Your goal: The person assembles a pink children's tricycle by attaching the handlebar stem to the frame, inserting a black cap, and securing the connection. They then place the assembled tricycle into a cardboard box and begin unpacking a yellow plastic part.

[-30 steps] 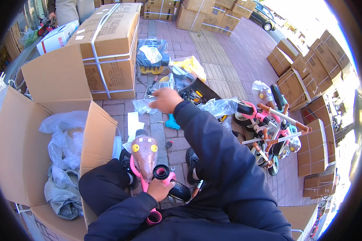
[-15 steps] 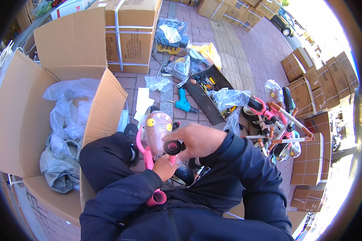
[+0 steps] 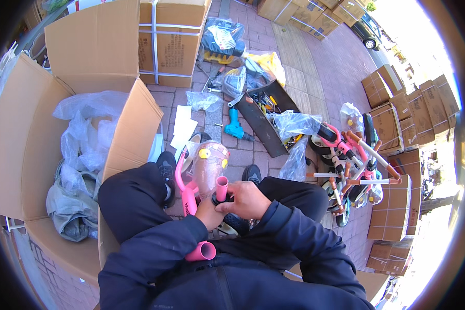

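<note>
A pink bike frame (image 3: 188, 197) lies in front of my body between my legs. One of its tubes, a short upright pink tube (image 3: 222, 187), points up with its open end showing. My left hand (image 3: 210, 214) is closed around the base of this tube. With thumb and fingers, my right hand (image 3: 246, 202) grips a black ring (image 3: 215, 200) that sits around the tube below its rim; the hands partly hide it. A plastic-wrapped brown part with yellow eyes (image 3: 210, 164) stands just beyond. Nearer my waist is another open pink tube end (image 3: 207, 251). A black tyre (image 3: 237, 223) shows under my hands.
Left of me stands an open carton (image 3: 28, 150) with plastic wrap inside. Ahead are a teal power drill (image 3: 234, 125) and a dark metal toolbox (image 3: 263, 129). Pink and white bikes (image 3: 354, 165) cluster at right, near stacked cartons (image 3: 392, 206).
The black ring has gone from the top of the pink tube to lower around it, so the tube end now shows above it. My right hand has come down beside the tube.
</note>
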### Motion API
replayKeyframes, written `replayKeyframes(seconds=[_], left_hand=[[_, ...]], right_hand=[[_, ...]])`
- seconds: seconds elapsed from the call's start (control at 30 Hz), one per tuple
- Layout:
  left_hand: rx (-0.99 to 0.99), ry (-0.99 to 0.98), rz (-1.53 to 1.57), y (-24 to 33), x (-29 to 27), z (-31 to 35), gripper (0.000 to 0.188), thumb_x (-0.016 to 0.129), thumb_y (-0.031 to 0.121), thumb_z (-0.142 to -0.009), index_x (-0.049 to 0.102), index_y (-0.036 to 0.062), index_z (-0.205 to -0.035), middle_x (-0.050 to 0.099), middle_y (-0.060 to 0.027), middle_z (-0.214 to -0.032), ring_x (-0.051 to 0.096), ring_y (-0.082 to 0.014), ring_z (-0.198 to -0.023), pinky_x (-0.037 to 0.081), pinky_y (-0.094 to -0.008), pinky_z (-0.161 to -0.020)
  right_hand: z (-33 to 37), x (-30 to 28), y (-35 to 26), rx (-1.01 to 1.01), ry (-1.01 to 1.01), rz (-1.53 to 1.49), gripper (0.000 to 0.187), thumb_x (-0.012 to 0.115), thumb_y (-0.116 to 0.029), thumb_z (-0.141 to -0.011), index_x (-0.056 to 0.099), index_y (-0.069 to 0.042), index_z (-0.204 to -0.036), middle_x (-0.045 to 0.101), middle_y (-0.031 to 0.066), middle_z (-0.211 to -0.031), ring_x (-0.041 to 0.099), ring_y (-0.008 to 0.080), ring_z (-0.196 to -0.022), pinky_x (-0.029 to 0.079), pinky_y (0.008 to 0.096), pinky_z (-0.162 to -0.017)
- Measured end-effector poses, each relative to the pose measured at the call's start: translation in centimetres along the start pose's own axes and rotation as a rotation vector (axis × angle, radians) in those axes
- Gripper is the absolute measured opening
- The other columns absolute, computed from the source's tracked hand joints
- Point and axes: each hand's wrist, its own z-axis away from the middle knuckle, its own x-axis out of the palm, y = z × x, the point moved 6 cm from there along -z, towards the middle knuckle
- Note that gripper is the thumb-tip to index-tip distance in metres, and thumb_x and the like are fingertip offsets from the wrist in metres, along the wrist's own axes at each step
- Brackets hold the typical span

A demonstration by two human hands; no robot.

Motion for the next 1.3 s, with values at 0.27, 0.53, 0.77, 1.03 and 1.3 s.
replayKeyframes(seconds=[0.27,0.53,0.77,1.03,1.3], left_hand=[[-0.231,-0.047,0.054,-0.9,-0.6,0.8,0.058,0.081,0.008,-0.082,0.055,-0.0016,-0.133,0.069,-0.0127,-0.114,0.068,-0.0198,-0.103,0.054,-0.0347,-0.092],[-0.247,-0.026,-0.088,-0.6,-0.7,2.4,0.053,0.077,0.005,-0.077,0.056,-0.0020,-0.124,0.067,-0.0143,-0.111,0.066,-0.0271,-0.110,0.050,-0.0418,-0.098],[-0.613,0.130,-0.565,-3.9,-4.4,7.0,0.094,0.084,0.028,-0.066,0.035,-0.0082,-0.138,0.051,-0.0290,-0.130,0.052,-0.0423,-0.124,0.040,-0.0409,-0.111],[-0.748,0.013,0.559,-7.1,-5.9,2.7,0.030,0.071,0.012,-0.085,0.060,-0.0081,-0.105,0.067,-0.0152,-0.092,0.068,-0.0217,-0.080,0.055,-0.0338,-0.066],[-0.514,-0.004,1.338,-0.6,-8.3,-7.7,0.027,0.057,0.011,-0.092,0.051,-0.0089,-0.110,0.059,-0.0126,-0.088,0.062,-0.0216,-0.077,0.055,-0.0355,-0.071]], right_hand=[[0.6,0.0,3.4,-0.045,-0.163,-0.173,0.050,0.084,-0.029,-0.075,0.070,-0.008,-0.119,0.071,0.0204,-0.107,0.067,0.0404,-0.100,0.053,0.0449,-0.088],[-0.4,3.8,5.7,-0.157,-0.231,0.118,0.026,0.068,-0.018,-0.082,0.067,-0.011,-0.107,0.071,0.0181,-0.101,0.067,0.0427,-0.096,0.054,0.0497,-0.081],[0.9,3.3,6.6,-0.087,-0.209,0.229,0.012,0.065,-0.021,-0.085,0.068,-0.012,-0.092,0.070,0.0130,-0.091,0.069,0.0376,-0.087,0.054,0.0500,-0.073],[1.0,-0.2,7.7,-0.032,0.064,0.190,0.008,0.065,-0.017,-0.081,0.065,-0.011,-0.087,0.068,0.0141,-0.084,0.068,0.0401,-0.082,0.053,0.0505,-0.070],[-0.8,3.1,10.9,0.177,0.052,0.048,0.019,0.077,-0.024,-0.079,0.068,-0.008,-0.087,0.070,0.0202,-0.085,0.067,0.0444,-0.085,0.052,0.0537,-0.074]])
